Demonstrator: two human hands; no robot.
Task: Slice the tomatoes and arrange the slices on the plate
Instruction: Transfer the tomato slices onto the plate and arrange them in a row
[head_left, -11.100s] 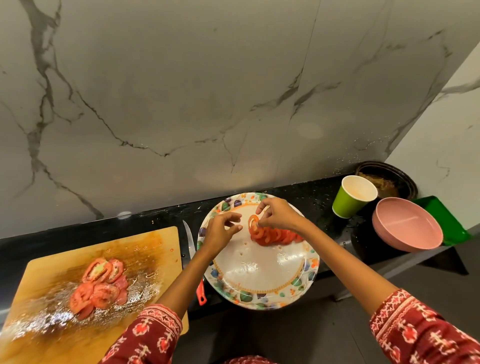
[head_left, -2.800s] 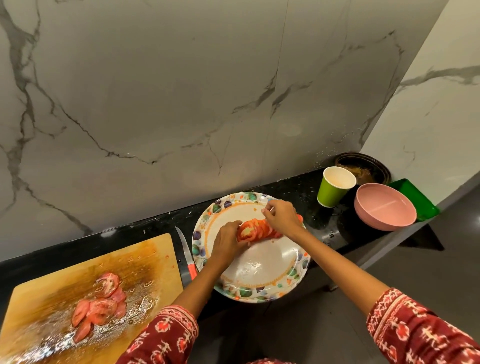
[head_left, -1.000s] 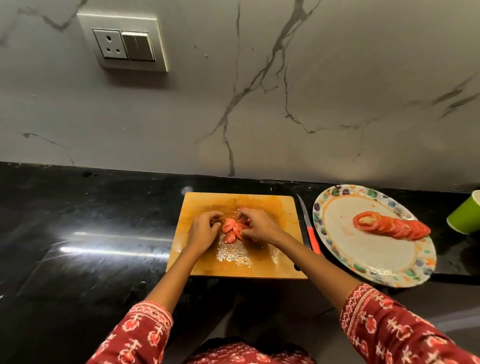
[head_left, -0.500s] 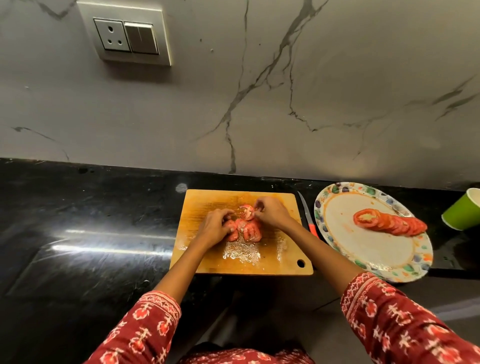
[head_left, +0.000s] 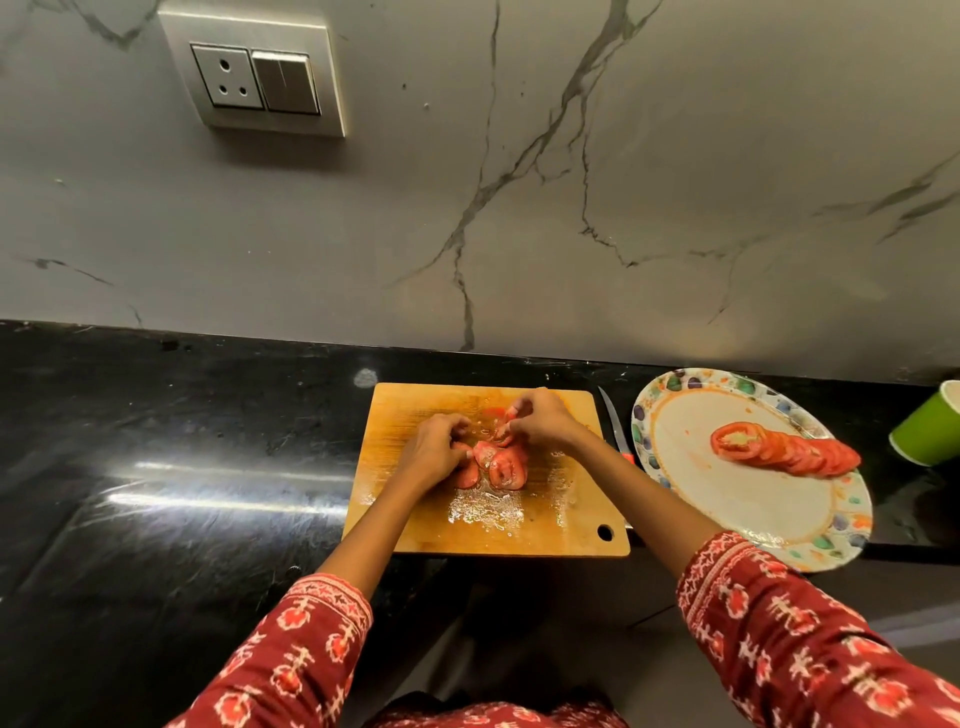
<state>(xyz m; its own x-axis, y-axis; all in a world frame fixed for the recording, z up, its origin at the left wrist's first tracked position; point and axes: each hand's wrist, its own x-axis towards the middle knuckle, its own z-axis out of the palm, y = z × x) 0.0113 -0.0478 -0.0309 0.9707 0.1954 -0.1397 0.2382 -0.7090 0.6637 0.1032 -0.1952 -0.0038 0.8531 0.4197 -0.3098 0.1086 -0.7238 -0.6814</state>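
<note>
Low in the middle of the frame, both hands work over a small heap of tomato slices (head_left: 496, 462) on the wet wooden cutting board (head_left: 561, 530). The left hand (head_left: 434, 449) has its fingers curled down onto the left edge of the heap, gathering pieces; whether it actually grips one I cannot tell. The right hand (head_left: 540, 423) pinches a slice at its fingertips, just above the far side of the heap.

At the right of the frame the patterned plate (head_left: 670, 512) sits beside the board, carrying one overlapped row of slices (head_left: 784, 449) that runs from its centre toward its right rim. Between board and plate lies one knife (head_left: 613, 426), blade pointing toward the wall, its red handle mostly hidden behind the right forearm.

The slicing looks done, and the step in hand appears to be collecting the second batch for arranging. The next move likely calls for lifting the limp, wet slices together, without letting them slide apart, and carrying them rightward over the knife to the plate's bare part.

Counted: one board, one plate, one knife, one green cup (head_left: 930, 434) at the right edge, one wall socket with switch (head_left: 254, 78) at upper left. The heap holds perhaps five or six slices; the row has too many overlaps to count surely.
</note>
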